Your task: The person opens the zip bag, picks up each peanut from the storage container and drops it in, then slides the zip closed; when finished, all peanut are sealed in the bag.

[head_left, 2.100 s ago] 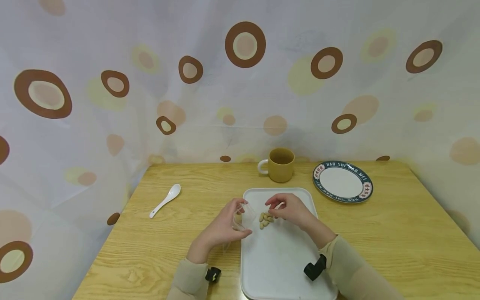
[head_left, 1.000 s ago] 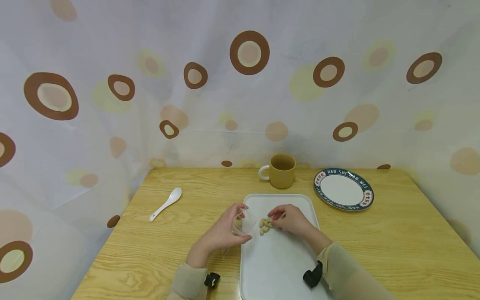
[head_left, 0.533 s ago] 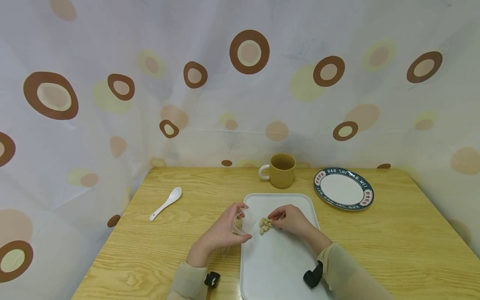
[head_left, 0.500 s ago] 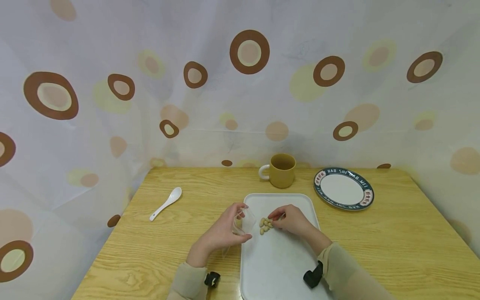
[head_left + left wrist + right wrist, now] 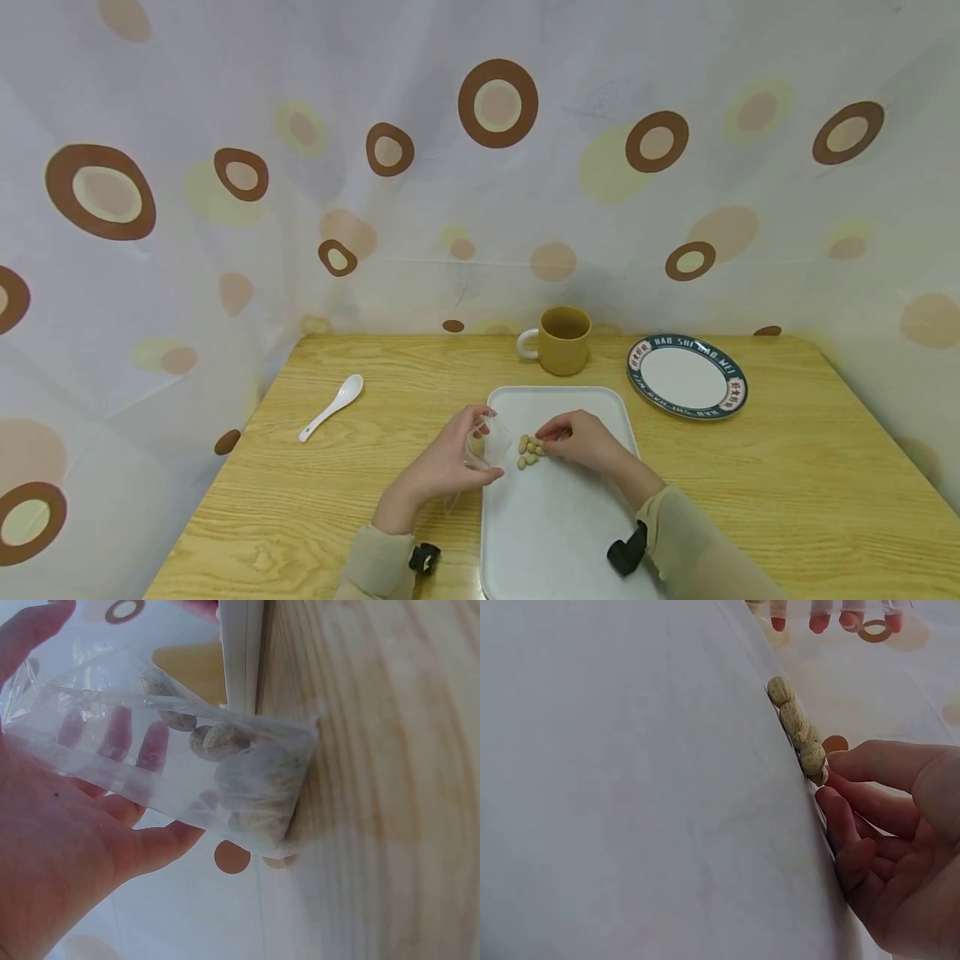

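A white patterned curtain hung beyond both hands, and the wooden table spread beneath them. The pale tray lay directly under the right hand, its left edge just below the left one. A dark-rimmed plate sat beyond the right hand and off to its right. The left hand held the clear plastic bag, fingers on the far side and thumb on the near side of its mouth, which faced the right hand; the bag's lower end slanted down beside the tray. The right hand had its fingers bent and its tips narrowly spaced, touching the near end of the peanut pile; I could not tell whether they pinched a nut. A yellow mug stood beyond the right hand, and a white spoon lay beyond and left of the left hand. Smallest were the peanuts: the loose peanuts lay clustered on the tray between the two hands, right at the right fingertips, while the bagged peanuts sat below the left hand's grip.
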`<action>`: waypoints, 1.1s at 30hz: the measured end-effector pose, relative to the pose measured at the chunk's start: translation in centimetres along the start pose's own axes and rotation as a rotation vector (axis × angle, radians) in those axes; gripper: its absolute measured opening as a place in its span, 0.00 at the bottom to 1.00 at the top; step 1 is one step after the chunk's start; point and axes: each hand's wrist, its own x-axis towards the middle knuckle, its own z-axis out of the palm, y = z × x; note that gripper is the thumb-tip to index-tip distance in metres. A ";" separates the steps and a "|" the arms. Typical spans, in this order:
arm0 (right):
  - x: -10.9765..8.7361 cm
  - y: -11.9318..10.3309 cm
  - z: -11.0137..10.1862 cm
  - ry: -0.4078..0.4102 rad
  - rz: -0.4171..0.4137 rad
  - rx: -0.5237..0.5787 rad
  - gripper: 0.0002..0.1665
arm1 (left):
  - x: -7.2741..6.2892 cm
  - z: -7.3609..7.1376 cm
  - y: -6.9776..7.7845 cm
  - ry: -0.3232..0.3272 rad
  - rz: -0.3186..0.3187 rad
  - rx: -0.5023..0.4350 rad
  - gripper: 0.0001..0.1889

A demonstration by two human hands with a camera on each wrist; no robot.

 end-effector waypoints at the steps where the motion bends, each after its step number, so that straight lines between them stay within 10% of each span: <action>1: 0.0 0.0 0.0 -0.001 -0.004 0.000 0.08 | 0.0 0.0 0.0 0.000 -0.003 0.001 0.39; 18: -0.1 -0.4 -0.3 0.002 0.034 -0.011 0.06 | 0.1 0.0 0.0 0.006 0.003 0.004 0.40; 33: -0.5 -1.3 -1.2 0.018 0.010 0.211 0.10 | 0.1 0.1 0.0 0.003 0.015 0.031 0.39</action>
